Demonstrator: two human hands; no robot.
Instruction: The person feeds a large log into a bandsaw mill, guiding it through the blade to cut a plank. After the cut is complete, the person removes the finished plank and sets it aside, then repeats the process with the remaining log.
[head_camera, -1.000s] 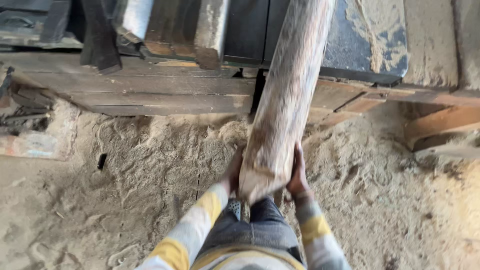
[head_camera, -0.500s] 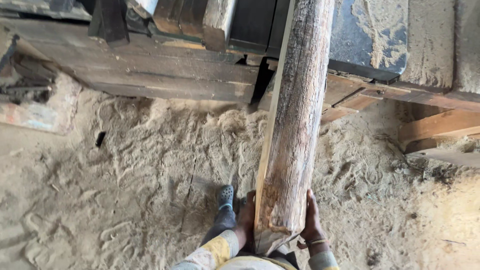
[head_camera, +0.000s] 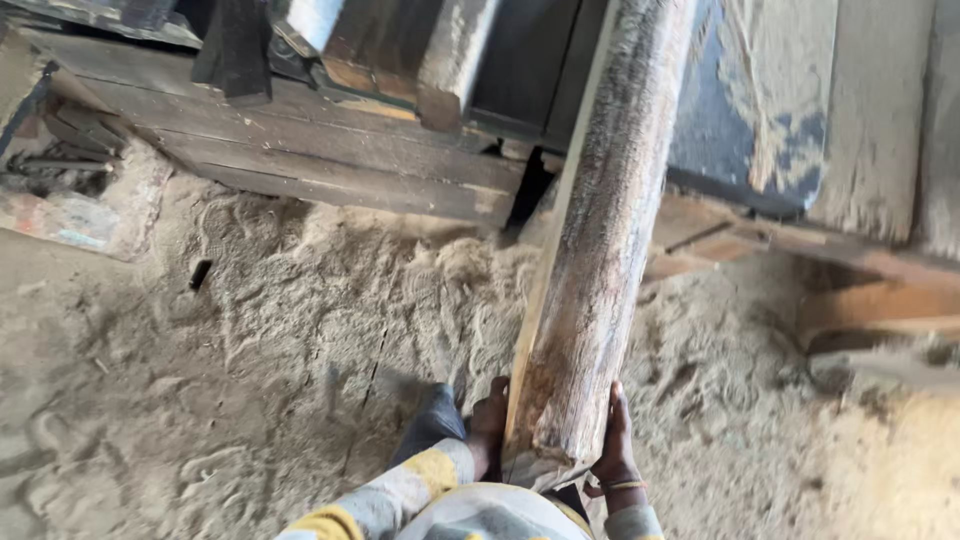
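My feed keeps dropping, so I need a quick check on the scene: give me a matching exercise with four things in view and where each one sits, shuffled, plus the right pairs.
Things:
1. left hand
2. right hand
3. log
4. sawdust

Places or states:
A. spread over the floor
B. on the log's near end, on the side with the pale sawn face
C. slanting up from the hands onto the wooden platform
D. on the log's near end, on the bark side, a bangle at the wrist

Pairs: 1-B, 2-D, 3-C, 4-A

head camera, looking steeply down (single view), close above log (head_camera: 600, 250)
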